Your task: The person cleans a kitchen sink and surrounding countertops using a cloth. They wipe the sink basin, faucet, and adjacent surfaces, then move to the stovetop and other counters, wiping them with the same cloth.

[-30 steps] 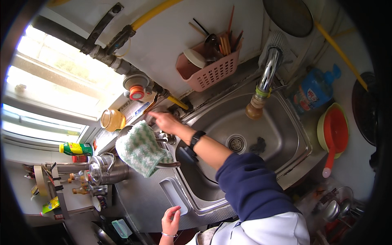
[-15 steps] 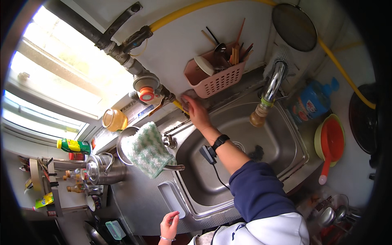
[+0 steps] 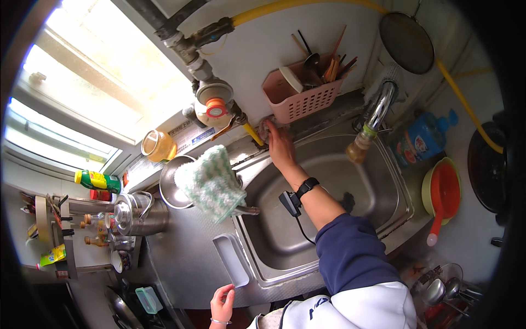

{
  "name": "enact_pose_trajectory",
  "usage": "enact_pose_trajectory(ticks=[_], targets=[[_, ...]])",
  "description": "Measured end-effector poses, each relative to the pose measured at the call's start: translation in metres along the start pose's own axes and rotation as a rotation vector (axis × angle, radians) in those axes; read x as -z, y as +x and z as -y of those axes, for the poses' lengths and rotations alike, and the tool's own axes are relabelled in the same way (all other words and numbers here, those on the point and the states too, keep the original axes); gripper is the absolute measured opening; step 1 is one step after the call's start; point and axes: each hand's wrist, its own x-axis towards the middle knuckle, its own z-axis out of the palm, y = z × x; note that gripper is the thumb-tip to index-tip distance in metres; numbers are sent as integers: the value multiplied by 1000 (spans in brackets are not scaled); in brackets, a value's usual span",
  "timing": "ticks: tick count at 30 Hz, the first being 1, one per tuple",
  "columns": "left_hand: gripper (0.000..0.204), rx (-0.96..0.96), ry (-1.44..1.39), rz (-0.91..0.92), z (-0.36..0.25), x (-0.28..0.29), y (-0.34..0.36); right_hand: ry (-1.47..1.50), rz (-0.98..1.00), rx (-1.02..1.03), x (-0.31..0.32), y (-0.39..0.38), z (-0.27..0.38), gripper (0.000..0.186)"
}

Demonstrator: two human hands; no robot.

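Note:
My right hand [image 3: 281,148] reaches over the steel sink [image 3: 323,164] to the wall behind it. Its fingers press a small crumpled greyish rag [image 3: 266,130] there, beside the yellow gas pipe [image 3: 252,133] and below the pink basket [image 3: 302,98]. The hand hides part of the rag. On that wrist sits a black band [image 3: 307,187], with a small black device [image 3: 290,203] and its cable next to it. My left hand [image 3: 222,303] hovers by the counter's front edge near a shallow white tray [image 3: 232,260], fingers loosely bent, thumb apart, holding nothing.
A green and white towel [image 3: 212,183] drapes over a pan [image 3: 174,181] left of the sink. The faucet [image 3: 379,109] juts over the sink's back right. At right stand a blue bottle [image 3: 419,140] and a red ladle [image 3: 445,189] in a bowl. A lidded pot [image 3: 141,214] stands left.
The whole view has shifted a little. My right hand with the rag has slid slightly right along the wall, away from the yellow pipe. My left hand stays nearly in place, its fingers slightly more bent.

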Motion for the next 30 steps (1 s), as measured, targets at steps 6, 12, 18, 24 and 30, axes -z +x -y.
enact_pose_trajectory(ticks=[6,12,18,24,30], targets=[[21,91,-100,-25,3,5,-12,36,135,4,-11,0,12,40],[23,87,-82,-20,3,11,-22,-46,135,-46,-1,-1,11,38],[27,146,-143,1,8,13,-27,245,70,59,-4,6,15,39],[21,19,-55,-2,1,7,-17,267,124,-33,-2,7,14,45],[27,127,-178,30,-5,10,-19,439,-45,-198,-31,9,26,55]])
